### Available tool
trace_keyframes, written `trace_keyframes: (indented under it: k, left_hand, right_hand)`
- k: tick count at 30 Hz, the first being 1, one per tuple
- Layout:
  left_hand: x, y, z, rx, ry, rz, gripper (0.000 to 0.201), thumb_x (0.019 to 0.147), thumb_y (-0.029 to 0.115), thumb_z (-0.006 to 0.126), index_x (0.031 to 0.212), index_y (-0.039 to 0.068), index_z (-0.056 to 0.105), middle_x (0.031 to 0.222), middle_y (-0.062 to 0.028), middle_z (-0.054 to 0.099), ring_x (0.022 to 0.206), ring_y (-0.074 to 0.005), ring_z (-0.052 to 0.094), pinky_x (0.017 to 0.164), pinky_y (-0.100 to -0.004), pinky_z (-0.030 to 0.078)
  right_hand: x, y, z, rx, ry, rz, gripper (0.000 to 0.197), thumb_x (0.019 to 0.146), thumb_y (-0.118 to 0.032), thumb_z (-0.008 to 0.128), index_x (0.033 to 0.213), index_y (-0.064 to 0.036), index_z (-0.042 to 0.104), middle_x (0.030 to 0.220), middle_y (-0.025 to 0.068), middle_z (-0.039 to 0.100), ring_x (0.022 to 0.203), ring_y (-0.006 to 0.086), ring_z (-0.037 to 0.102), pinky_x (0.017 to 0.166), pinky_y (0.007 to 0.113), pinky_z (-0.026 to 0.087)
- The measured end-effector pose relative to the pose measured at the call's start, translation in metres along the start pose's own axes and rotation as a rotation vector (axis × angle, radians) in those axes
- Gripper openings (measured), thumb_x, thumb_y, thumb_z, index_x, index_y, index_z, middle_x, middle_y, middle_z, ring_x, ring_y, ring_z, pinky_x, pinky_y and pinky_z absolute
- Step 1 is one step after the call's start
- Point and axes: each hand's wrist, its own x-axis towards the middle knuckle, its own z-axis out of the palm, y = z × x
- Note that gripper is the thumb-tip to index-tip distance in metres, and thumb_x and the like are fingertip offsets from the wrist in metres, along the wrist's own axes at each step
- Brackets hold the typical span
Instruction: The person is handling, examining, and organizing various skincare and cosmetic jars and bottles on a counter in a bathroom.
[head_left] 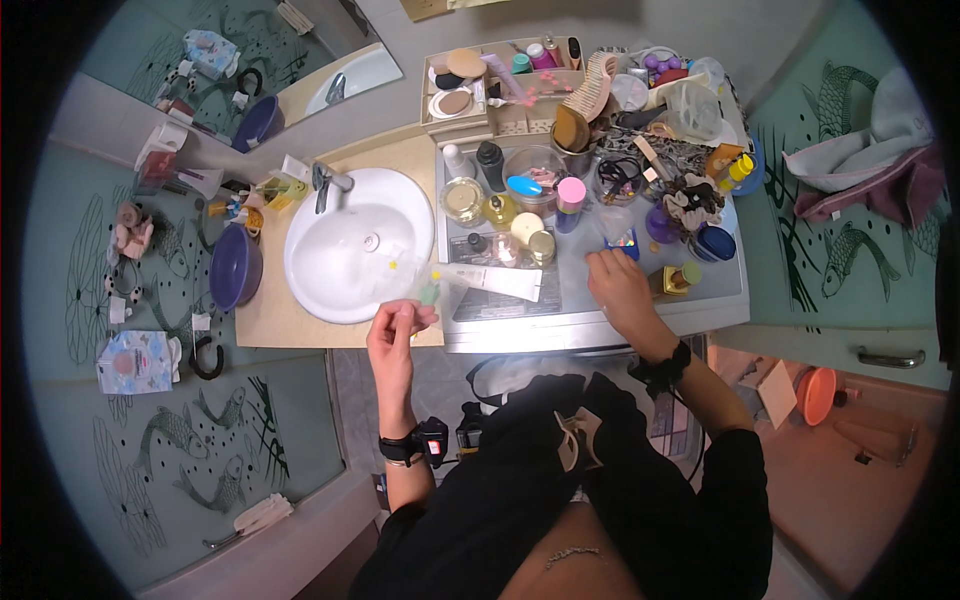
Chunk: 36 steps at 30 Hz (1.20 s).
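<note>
Looks down into a bathroom lined with pale green panels bearing dark drawings of fish. At centre left, a beige tabletop around a white oval washbasin, with a metal tap at the back. At upper left, a mirror; left of the washbasin, a purple bowl.

Adjoining on the right, a grey tabletop crowded with bottles, jars and hair accessories. Along its back, a beige organizer full of cosmetics; near the front, a white tube lying flat and a pink-capped bottle standing upright. At far right, a pink cloth against the panel; lower down, an orange basin.

Left hand raised at the front of the beige tabletop, forearm nearly vertical, dark band at the wrist. Grip closed in a pinch between thumb and fingers on clear film with green and yellow marks, held over the washbasin's front right rim.

Right hand over the grey tabletop, palm down, fingers bent toward a small blue case, forearm slanting in from lower right. Cannot tell whether grasping anything.
</note>
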Motion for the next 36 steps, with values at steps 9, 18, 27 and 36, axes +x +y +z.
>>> trace_keyframes:
  k: [9, 18, 27, 36]
  left_hand:
    - [-0.007, -0.011, 0.001, -0.010, -0.084, -0.138, 0.016, 0.090, 0.013, 0.048, 0.094, -0.002, 0.053, 0.085, -0.0116, 0.062, 0.073, -0.0164, 0.061, 0.064, -0.0253, 0.049]
    - [-0.021, -0.004, 0.025, -0.108, -0.390, -0.248, 0.018, 0.091, 0.012, 0.045, 0.099, -0.003, 0.051, 0.093, -0.0119, 0.061, 0.080, -0.0168, 0.061, 0.072, -0.0271, 0.053]
    - [-0.025, -0.005, 0.008, -0.151, -0.338, -0.244, 0.016, 0.089, 0.011, 0.047, 0.095, -0.002, 0.054, 0.071, -0.0006, 0.052, 0.065, -0.0071, 0.053, 0.069, -0.0287, 0.054]
    - [-0.005, -0.042, -0.022, -0.104, 0.038, -0.270, 0.019, 0.089, 0.015, 0.048, 0.096, 0.000, 0.055, 0.093, -0.0129, 0.063, 0.083, -0.0163, 0.062, 0.069, -0.0233, 0.049]
  right_hand:
    - [0.014, -0.031, -0.082, 0.268, 0.291, 0.007, 0.024, 0.066, -0.001, 0.063, 0.088, -0.0045, 0.056, 0.087, 0.0080, 0.056, 0.078, 0.0244, 0.054, 0.066, 0.032, 0.045]
    - [0.027, -0.064, -0.050, 0.516, 0.131, -0.564, 0.025, 0.065, -0.007, 0.065, 0.089, -0.0060, 0.057, 0.100, 0.0075, 0.059, 0.079, 0.0218, 0.057, 0.067, 0.030, 0.046]
    - [0.036, -0.081, -0.014, 0.465, -0.005, -0.729, 0.015, 0.072, -0.011, 0.057, 0.086, -0.0070, 0.056, 0.104, 0.0042, 0.056, 0.088, 0.0175, 0.055, 0.075, 0.027, 0.044]
    - [0.029, -0.063, 0.040, 0.357, -0.180, -0.324, 0.043, 0.076, -0.020, 0.060, 0.116, -0.0097, 0.050, 0.119, 0.0044, 0.050, 0.094, 0.0184, 0.050, 0.081, 0.031, 0.040]
